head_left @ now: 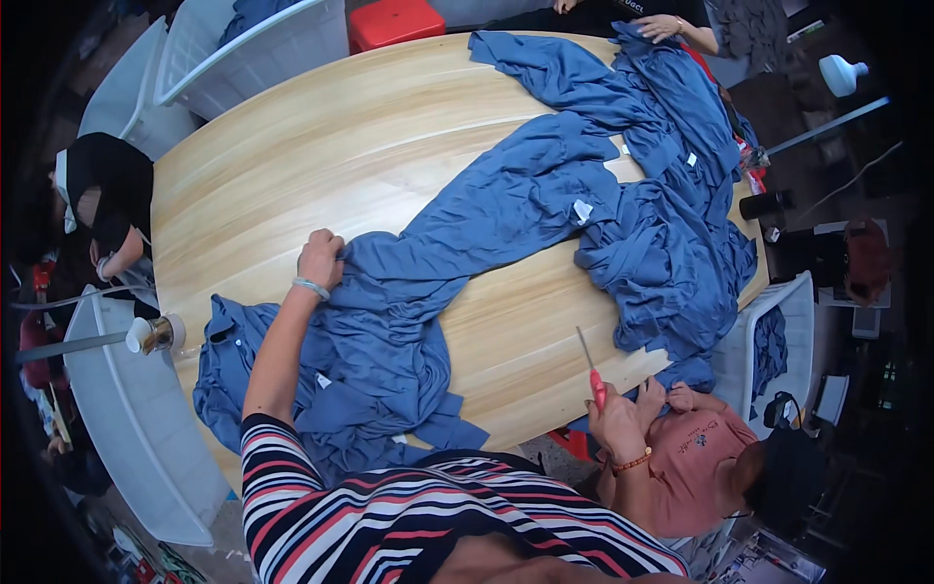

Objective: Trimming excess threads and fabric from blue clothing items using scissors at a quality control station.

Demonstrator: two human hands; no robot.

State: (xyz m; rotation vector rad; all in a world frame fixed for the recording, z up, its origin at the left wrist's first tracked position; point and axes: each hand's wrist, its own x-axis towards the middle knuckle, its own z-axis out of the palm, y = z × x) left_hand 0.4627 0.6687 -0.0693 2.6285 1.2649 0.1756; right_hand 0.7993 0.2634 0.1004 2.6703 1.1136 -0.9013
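My left hand is closed on the edge of a blue garment, its fingers curled into the cloth. This garment lies stretched and wrinkled across the table, from near my body toward the far right. In my right hand, above the near right edge of the table, is a red-handled tool with a long thin metal blade pointing away from me. Whether it is a pair of scissors, I cannot tell. A white tag shows on the cloth. More blue garments are heaped at the right.
The wooden table has a curved outline. A person in pink sits close by my right hand; others are at the left and the far right edge. White bins stand around the table, and a red stool stands behind it.
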